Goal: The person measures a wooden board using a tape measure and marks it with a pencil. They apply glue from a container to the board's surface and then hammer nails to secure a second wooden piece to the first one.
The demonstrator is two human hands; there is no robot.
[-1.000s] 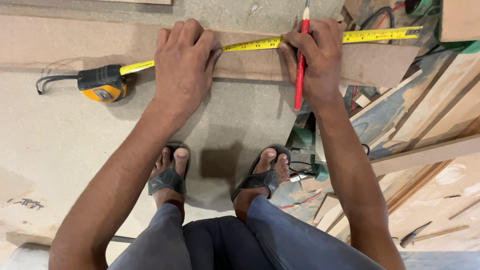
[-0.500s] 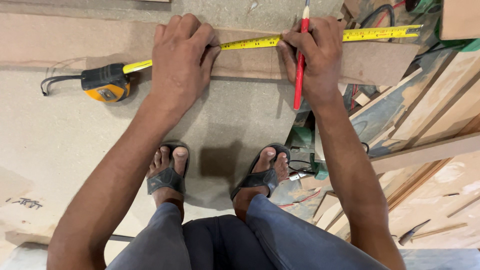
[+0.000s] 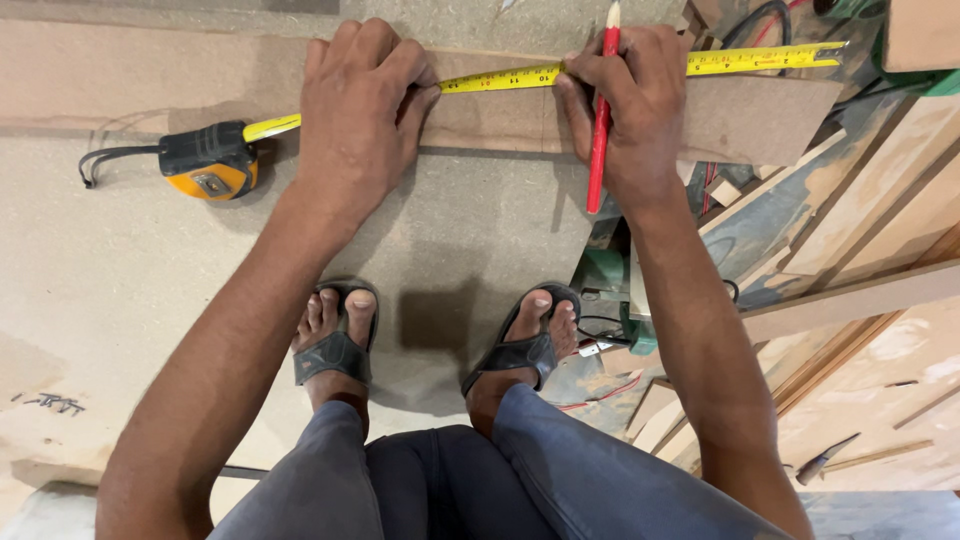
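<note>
Two hands press on a long brown board strip (image 3: pixel 200 75) across the top of the frame. Left hand (image 3: pixel 358 110), upper centre-left, lies flat, fingers spread, pinning the yellow tape blade (image 3: pixel 500 78) to the strip; its grip is released, palm down. Right hand (image 3: pixel 630 100), upper centre-right, is clenched around a red pencil (image 3: pixel 600 120), tip pointing up at the blade. The tape case (image 3: pixel 210 160), black and orange, rests at upper left beside the strip. Blade runs on to the upper right. Sandalled feet (image 3: pixel 335 335) stand on the pale sheet (image 3: pixel 120 280) below.
</note>
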